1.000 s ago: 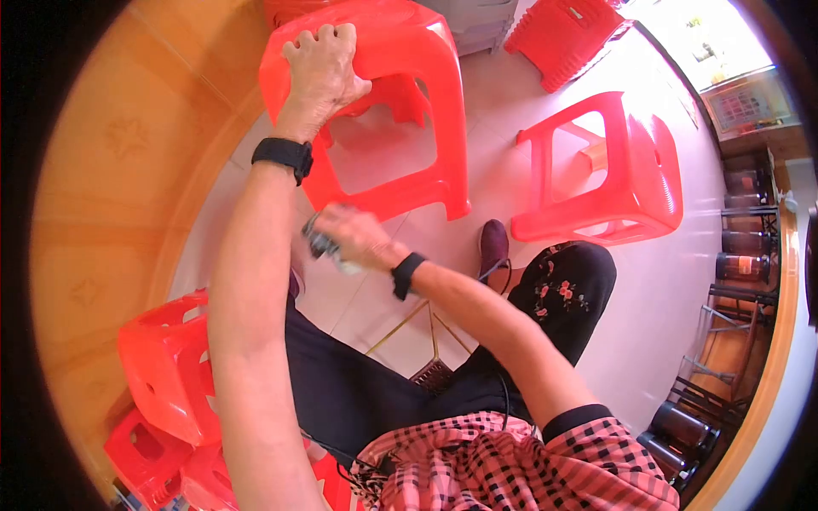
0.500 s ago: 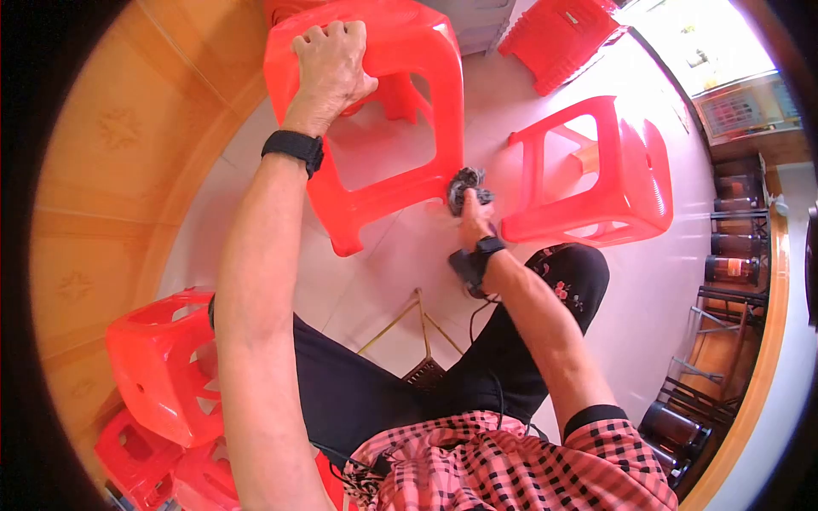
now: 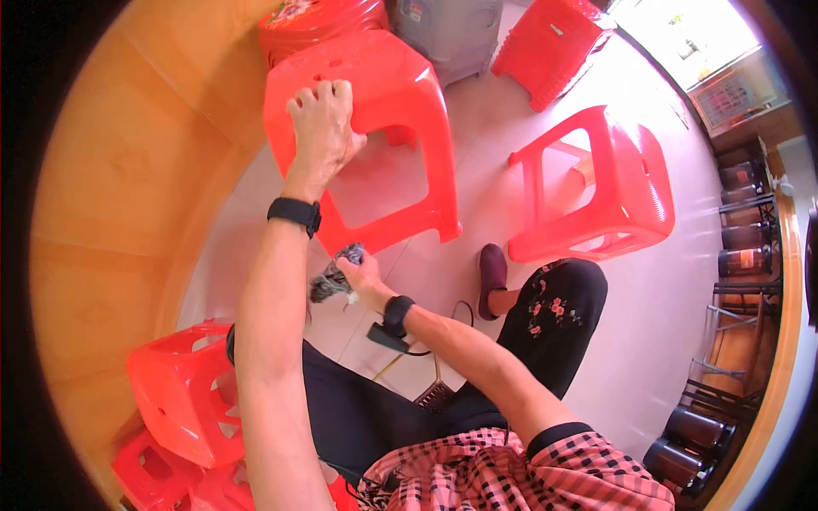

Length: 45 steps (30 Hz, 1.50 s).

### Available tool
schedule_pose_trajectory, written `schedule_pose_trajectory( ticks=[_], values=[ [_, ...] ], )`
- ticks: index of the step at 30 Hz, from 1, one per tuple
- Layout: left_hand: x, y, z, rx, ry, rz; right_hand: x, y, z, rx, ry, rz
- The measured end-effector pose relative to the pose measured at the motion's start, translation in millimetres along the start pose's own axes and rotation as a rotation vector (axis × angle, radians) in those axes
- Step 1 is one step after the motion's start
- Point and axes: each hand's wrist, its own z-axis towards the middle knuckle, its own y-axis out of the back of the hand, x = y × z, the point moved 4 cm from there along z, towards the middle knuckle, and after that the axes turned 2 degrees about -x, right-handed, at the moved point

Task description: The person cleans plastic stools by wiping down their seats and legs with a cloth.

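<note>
One red stool (image 3: 396, 81), seat pointing away from the checked shirt (image 3: 494, 473), long axis running back toward it, left hand (image 3: 325, 132) clamped on the stool's seat end, right hand (image 3: 362, 277) clutching grey cloth (image 3: 328, 283) beside the stool's leg ends, second stool (image 3: 635, 200) on the first's right.

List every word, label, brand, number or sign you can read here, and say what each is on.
No text can be read.
Small pale patch on the far stack of red stools: too small to read.
Orange patch on a dark round object at right: too small to read.
Red stool in the left hand: no lettering visible.
</note>
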Motion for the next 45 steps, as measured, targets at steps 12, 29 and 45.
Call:
schedule_pose_trajectory(
  ticks=[12,29,45],
  values=[
    [-39.0,-19.5,-53.8,0.109,-0.048,-0.066,279.8,128.3,-48.4,-0.030,0.871,0.157],
    [30.1,-32.5,-78.6,-0.109,0.179,-0.438,114.7,195.0,-0.8,-0.372,0.679,0.054],
    [47.9,-74.4,-88.4,-0.018,0.485,-0.792,156.5,28.3,-64.8,-0.307,1.126,-0.323]
  ],
)
